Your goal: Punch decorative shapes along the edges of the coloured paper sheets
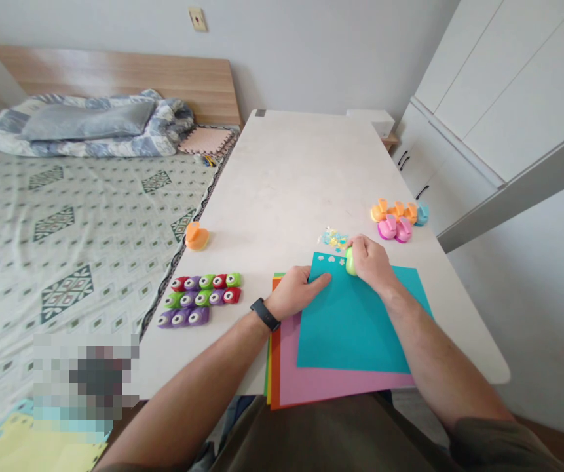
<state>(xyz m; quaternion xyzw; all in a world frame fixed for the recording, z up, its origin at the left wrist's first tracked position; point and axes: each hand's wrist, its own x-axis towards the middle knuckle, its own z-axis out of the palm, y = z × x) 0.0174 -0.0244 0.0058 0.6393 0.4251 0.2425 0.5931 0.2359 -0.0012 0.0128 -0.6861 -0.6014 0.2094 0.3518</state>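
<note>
A teal sheet of paper (355,321) lies on top of a pink sheet (311,373) and other coloured sheets at the near edge of the white table (286,183). My right hand (370,261) is closed over a light green paper punch (350,261) at the teal sheet's far edge, where small shapes are cut out. My left hand (296,292) rests on the teal sheet's left corner, forefinger stretched out flat, the other fingers curled. A black band is on my left wrist.
Small paper cut-outs (334,238) lie just beyond the teal sheet. Rows of red, purple and green punches (203,298) sit to the left, an orange punch (196,236) farther back. Orange, pink and blue punches (399,219) sit at the right. A bed (65,216) adjoins the table's left side.
</note>
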